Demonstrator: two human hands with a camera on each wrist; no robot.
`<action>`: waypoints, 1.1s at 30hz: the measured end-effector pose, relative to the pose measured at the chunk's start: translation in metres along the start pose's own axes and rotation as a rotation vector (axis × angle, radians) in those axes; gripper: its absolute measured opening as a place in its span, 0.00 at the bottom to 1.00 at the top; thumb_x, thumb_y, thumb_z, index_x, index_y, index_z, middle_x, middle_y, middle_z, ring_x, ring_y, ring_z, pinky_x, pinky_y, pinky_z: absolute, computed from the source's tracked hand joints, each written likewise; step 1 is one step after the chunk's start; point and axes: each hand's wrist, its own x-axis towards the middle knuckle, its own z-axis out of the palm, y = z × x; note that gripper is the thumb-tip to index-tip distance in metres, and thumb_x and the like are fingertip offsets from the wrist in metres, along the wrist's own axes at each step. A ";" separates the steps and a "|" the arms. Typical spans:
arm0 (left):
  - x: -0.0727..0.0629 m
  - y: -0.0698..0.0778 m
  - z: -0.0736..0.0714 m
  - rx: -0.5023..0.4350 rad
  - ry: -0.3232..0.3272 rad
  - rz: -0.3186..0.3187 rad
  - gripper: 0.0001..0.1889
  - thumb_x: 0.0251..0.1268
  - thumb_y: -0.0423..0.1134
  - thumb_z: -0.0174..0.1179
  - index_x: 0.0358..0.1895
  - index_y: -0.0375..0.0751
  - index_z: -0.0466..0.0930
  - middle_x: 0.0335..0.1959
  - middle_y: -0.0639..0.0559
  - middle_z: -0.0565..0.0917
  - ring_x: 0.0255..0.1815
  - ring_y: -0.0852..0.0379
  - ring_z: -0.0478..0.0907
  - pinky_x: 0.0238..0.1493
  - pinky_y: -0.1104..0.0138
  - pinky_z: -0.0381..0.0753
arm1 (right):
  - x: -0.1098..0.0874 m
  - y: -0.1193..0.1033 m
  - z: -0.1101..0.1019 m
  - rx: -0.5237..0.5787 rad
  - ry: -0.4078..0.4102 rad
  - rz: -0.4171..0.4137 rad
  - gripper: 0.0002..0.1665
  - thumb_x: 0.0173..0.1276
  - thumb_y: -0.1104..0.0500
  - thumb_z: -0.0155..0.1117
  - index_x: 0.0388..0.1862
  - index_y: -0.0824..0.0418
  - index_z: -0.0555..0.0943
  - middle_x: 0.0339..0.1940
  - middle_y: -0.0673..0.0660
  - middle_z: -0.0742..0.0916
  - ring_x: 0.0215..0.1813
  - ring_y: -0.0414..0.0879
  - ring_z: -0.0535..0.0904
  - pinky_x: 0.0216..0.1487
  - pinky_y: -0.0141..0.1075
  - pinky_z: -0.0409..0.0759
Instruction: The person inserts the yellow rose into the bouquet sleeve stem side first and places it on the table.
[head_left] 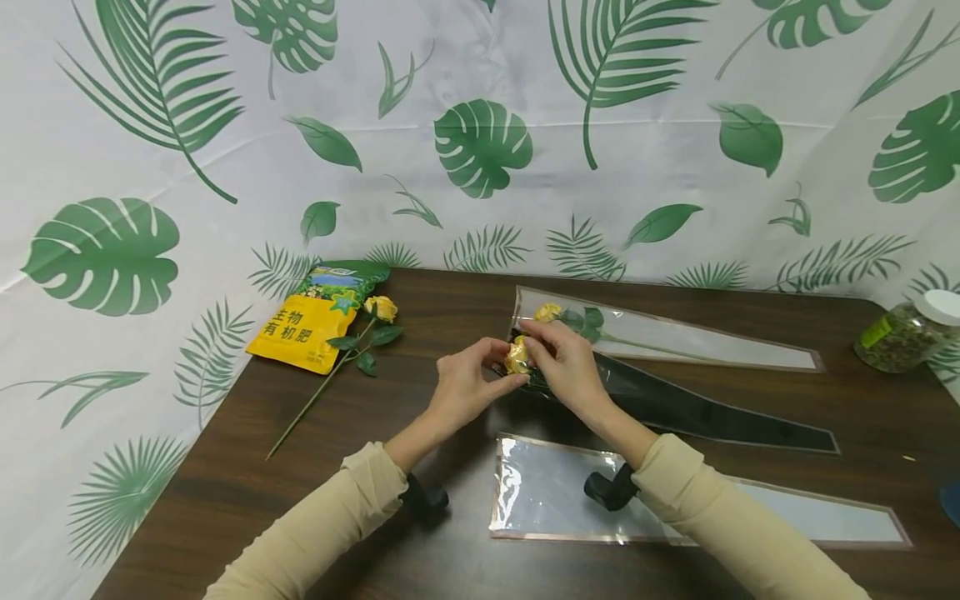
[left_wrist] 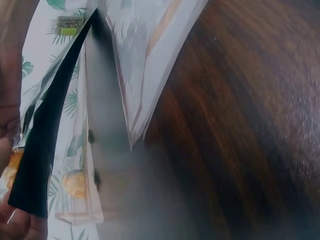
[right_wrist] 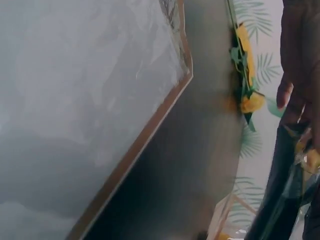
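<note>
A yellow rose [head_left: 517,357] sits inside the wide end of a black flower sleeve [head_left: 675,403] with a clear front. My left hand [head_left: 467,381] holds that end from the left, its thumb in front beneath the bloom. From the right, my right hand [head_left: 568,368] pinches the sleeve's edge beside the bloom. In the left wrist view the black sleeve [left_wrist: 42,135] is lifted off the table, with fingers at its wide end. The right wrist view catches the sleeve [right_wrist: 280,185] and part of the rose [right_wrist: 313,159] under the right hand. Most of the stem is hidden.
Behind lies a clear-fronted white sleeve [head_left: 720,337] holding another yellow rose [head_left: 548,312]. A flat white sleeve [head_left: 555,492] lies in front, under the right forearm. At left, a loose rose [head_left: 381,309] leans by a yellow bag [head_left: 300,333]. A jar [head_left: 903,337] stands far right.
</note>
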 end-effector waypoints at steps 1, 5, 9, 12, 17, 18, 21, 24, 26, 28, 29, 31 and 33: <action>0.000 0.000 0.000 0.004 -0.007 -0.008 0.19 0.50 0.48 0.71 0.45 0.45 0.80 0.37 0.55 0.87 0.33 0.59 0.82 0.46 0.53 0.61 | 0.000 0.000 0.000 0.000 -0.008 -0.011 0.16 0.65 0.69 0.60 0.52 0.67 0.80 0.27 0.57 0.80 0.25 0.41 0.72 0.26 0.30 0.70; -0.001 -0.001 0.003 0.017 -0.022 -0.024 0.15 0.54 0.46 0.68 0.44 0.46 0.83 0.33 0.55 0.87 0.28 0.59 0.82 0.44 0.54 0.61 | -0.002 0.003 -0.002 -0.007 -0.051 -0.047 0.18 0.65 0.67 0.61 0.55 0.66 0.79 0.29 0.56 0.80 0.27 0.41 0.70 0.27 0.30 0.70; -0.001 -0.003 0.005 -0.025 -0.055 -0.088 0.14 0.55 0.43 0.67 0.45 0.45 0.84 0.31 0.54 0.87 0.33 0.58 0.83 0.44 0.55 0.61 | -0.015 0.017 -0.021 -0.127 -0.095 -0.088 0.22 0.62 0.66 0.65 0.56 0.65 0.78 0.34 0.57 0.81 0.29 0.44 0.72 0.29 0.33 0.71; -0.001 -0.004 0.005 -0.061 -0.093 -0.146 0.13 0.56 0.43 0.67 0.45 0.45 0.84 0.30 0.54 0.87 0.37 0.55 0.82 0.43 0.56 0.59 | -0.031 0.034 -0.047 -0.355 -0.161 -0.107 0.28 0.56 0.62 0.71 0.56 0.65 0.78 0.42 0.61 0.81 0.37 0.50 0.75 0.34 0.40 0.75; -0.001 -0.009 0.008 -0.054 -0.185 -0.208 0.13 0.55 0.43 0.68 0.44 0.48 0.85 0.30 0.56 0.87 0.37 0.56 0.81 0.42 0.59 0.59 | -0.056 0.057 -0.078 -0.651 -0.375 -0.049 0.36 0.53 0.54 0.74 0.60 0.64 0.76 0.54 0.67 0.77 0.50 0.62 0.72 0.32 0.48 0.78; 0.000 -0.009 0.009 -0.050 -0.209 -0.223 0.13 0.55 0.44 0.67 0.45 0.48 0.85 0.30 0.57 0.87 0.37 0.57 0.81 0.41 0.60 0.59 | -0.059 0.059 -0.082 -0.671 -0.411 -0.036 0.36 0.54 0.53 0.73 0.60 0.64 0.75 0.54 0.68 0.76 0.51 0.64 0.72 0.30 0.48 0.78; 0.000 -0.012 0.011 -0.033 -0.263 -0.264 0.13 0.59 0.49 0.63 0.46 0.53 0.85 0.31 0.59 0.87 0.37 0.59 0.80 0.40 0.60 0.61 | -0.063 0.061 -0.085 -0.677 -0.480 -0.008 0.34 0.57 0.53 0.71 0.61 0.64 0.74 0.55 0.70 0.76 0.51 0.67 0.72 0.29 0.50 0.78; 0.005 -0.014 0.011 -0.047 -0.275 -0.289 0.14 0.65 0.53 0.57 0.46 0.54 0.85 0.31 0.60 0.87 0.36 0.59 0.80 0.44 0.59 0.66 | -0.061 0.060 -0.088 -0.694 -0.510 0.033 0.35 0.59 0.53 0.69 0.62 0.66 0.73 0.56 0.73 0.74 0.54 0.69 0.70 0.34 0.54 0.78; 0.008 -0.015 0.011 -0.075 -0.280 -0.326 0.14 0.67 0.53 0.55 0.44 0.53 0.86 0.31 0.58 0.87 0.34 0.58 0.79 0.44 0.60 0.70 | -0.060 0.059 -0.091 -0.715 -0.539 0.088 0.36 0.61 0.52 0.67 0.64 0.67 0.70 0.58 0.74 0.72 0.57 0.70 0.68 0.36 0.56 0.78; 0.010 -0.018 0.011 -0.085 -0.290 -0.370 0.14 0.66 0.51 0.56 0.42 0.51 0.87 0.32 0.57 0.87 0.34 0.59 0.78 0.41 0.63 0.72 | -0.059 0.059 -0.094 -0.740 -0.574 0.148 0.37 0.62 0.51 0.65 0.66 0.67 0.68 0.60 0.75 0.70 0.59 0.71 0.65 0.36 0.57 0.78; 0.010 -0.020 0.011 -0.090 -0.302 -0.396 0.14 0.66 0.51 0.56 0.42 0.50 0.87 0.33 0.56 0.87 0.32 0.59 0.78 0.38 0.64 0.72 | -0.059 0.059 -0.095 -0.749 -0.592 0.176 0.38 0.63 0.50 0.64 0.67 0.67 0.67 0.61 0.76 0.68 0.60 0.71 0.64 0.36 0.57 0.78; 0.009 -0.024 0.010 -0.067 -0.319 -0.420 0.13 0.64 0.50 0.58 0.40 0.49 0.88 0.32 0.55 0.87 0.30 0.59 0.77 0.33 0.66 0.72 | -0.059 0.060 -0.097 -0.756 -0.622 0.223 0.38 0.64 0.49 0.63 0.68 0.67 0.65 0.62 0.76 0.66 0.61 0.71 0.63 0.36 0.58 0.78; 0.006 -0.028 0.010 -0.011 -0.326 -0.403 0.11 0.63 0.50 0.59 0.39 0.50 0.88 0.32 0.56 0.87 0.29 0.60 0.76 0.31 0.68 0.71 | -0.061 0.061 -0.098 -0.748 -0.638 0.241 0.39 0.65 0.50 0.62 0.68 0.68 0.64 0.63 0.77 0.65 0.61 0.72 0.62 0.37 0.58 0.78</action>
